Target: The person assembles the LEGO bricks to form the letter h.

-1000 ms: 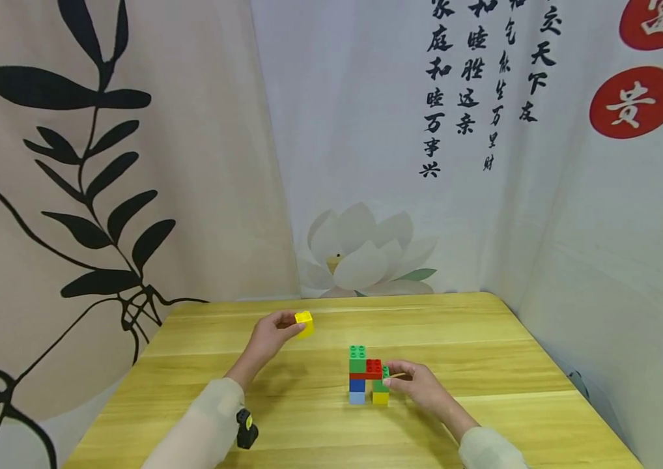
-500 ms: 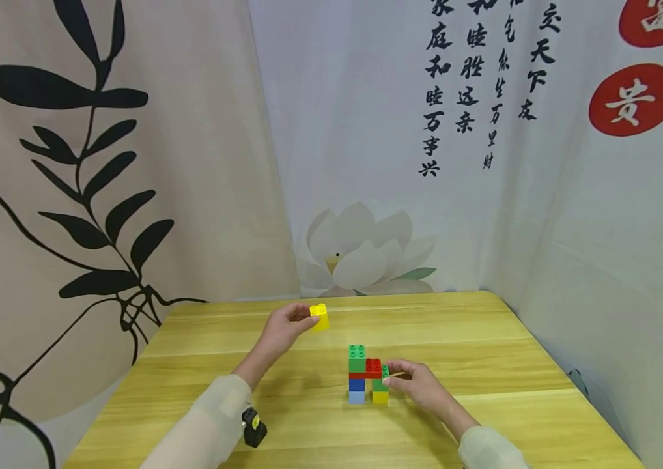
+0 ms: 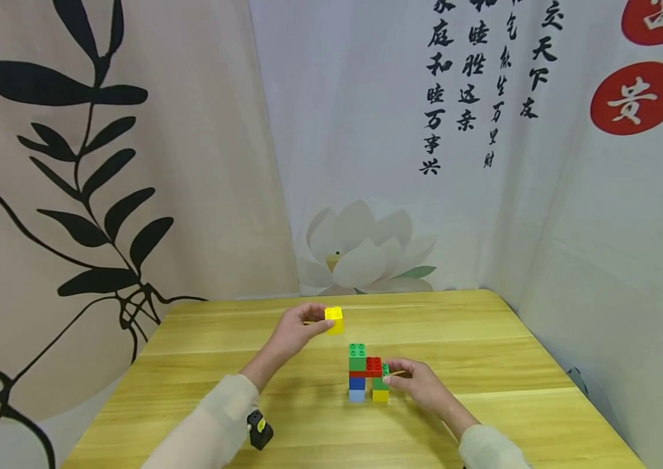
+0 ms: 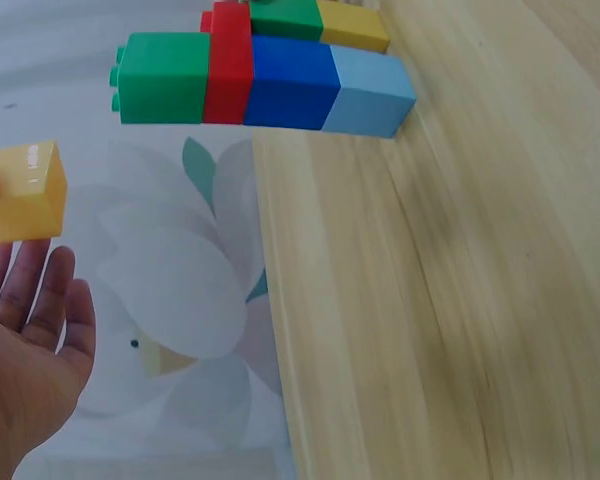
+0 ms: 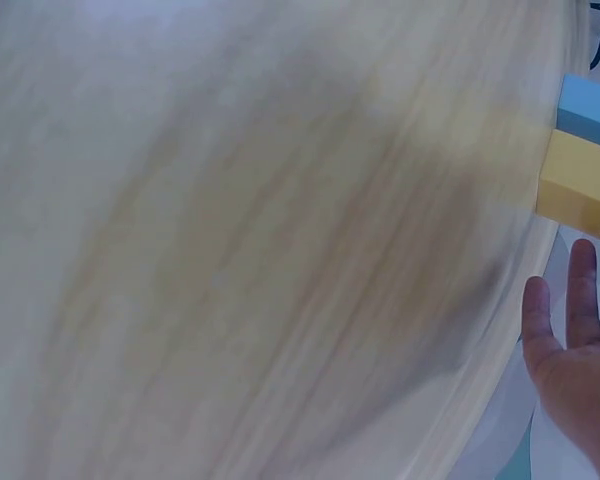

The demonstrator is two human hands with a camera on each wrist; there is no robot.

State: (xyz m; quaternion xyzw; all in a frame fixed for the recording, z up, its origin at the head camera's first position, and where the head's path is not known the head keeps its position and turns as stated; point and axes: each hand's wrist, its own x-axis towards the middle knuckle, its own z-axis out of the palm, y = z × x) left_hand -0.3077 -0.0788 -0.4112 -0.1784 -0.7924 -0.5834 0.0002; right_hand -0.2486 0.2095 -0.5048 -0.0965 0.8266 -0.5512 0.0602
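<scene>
My left hand (image 3: 295, 333) pinches a yellow toy building block (image 3: 334, 321) between thumb and fingers, raised behind and left of a small block structure. On the structure's left, a light blue block (image 3: 357, 396) carries a blue block (image 3: 357, 384), with a green block (image 3: 357, 358) highest. A red block (image 3: 373, 367) spans across to a right column, where a green block (image 3: 380, 384) sits on a yellow block (image 5: 578, 182). At that column my right hand (image 3: 422, 385) pinches the green block; its outer fingers extend in the right wrist view.
The structure stands on a wooden table (image 3: 202, 365). A printed curtain (image 3: 355, 163) hangs behind the far edge. A small black device (image 3: 260, 430) is strapped at the left sleeve (image 3: 208, 423).
My left hand has carried the yellow block to the right, closer to the structure and behind it. The right hand stays at the right column, and the structure has not moved.
</scene>
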